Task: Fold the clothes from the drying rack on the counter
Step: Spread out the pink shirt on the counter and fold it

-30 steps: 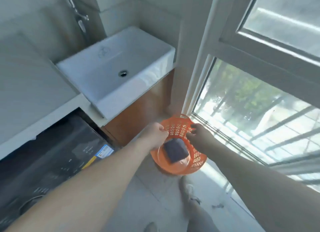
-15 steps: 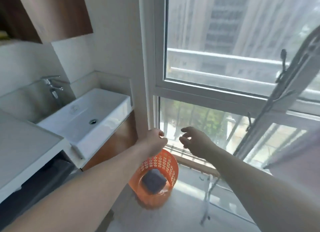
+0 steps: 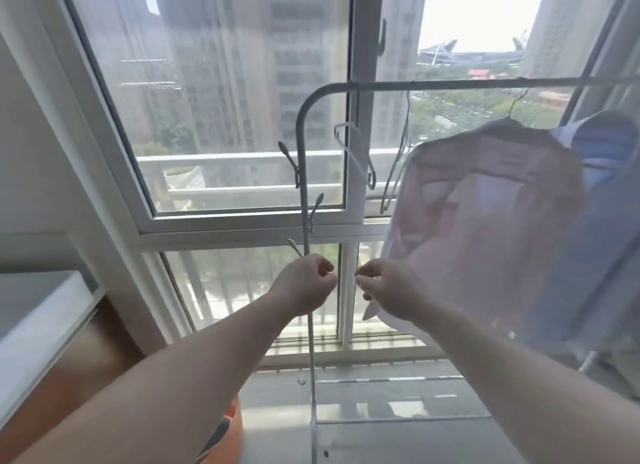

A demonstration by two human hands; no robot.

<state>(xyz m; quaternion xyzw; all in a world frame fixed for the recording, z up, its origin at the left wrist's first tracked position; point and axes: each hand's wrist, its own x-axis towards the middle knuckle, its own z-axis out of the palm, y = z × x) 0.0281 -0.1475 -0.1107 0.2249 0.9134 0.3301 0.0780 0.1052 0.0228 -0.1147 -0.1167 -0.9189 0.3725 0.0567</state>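
A white drying rack stands in front of the window. From its top bar hangs a pale pink shirt on a hanger, with a blue garment behind it at the right. My left hand is curled into a fist in front of the rack's upright pole and holds nothing. Just beside it, my right hand hovers with loosely curled fingers at the pink shirt's lower left edge. Whether it touches the cloth is unclear.
Two empty hangers dangle from the bar left of the shirt. The orange basket sits on the floor under my left arm. A white sink edge over a wooden cabinet is at the left. The rack's lower rails cross the floor ahead.
My view has swung up and right from the sink and basket to the drying rack. Both hands let go of the basket's rim and rose to the rack, close together.
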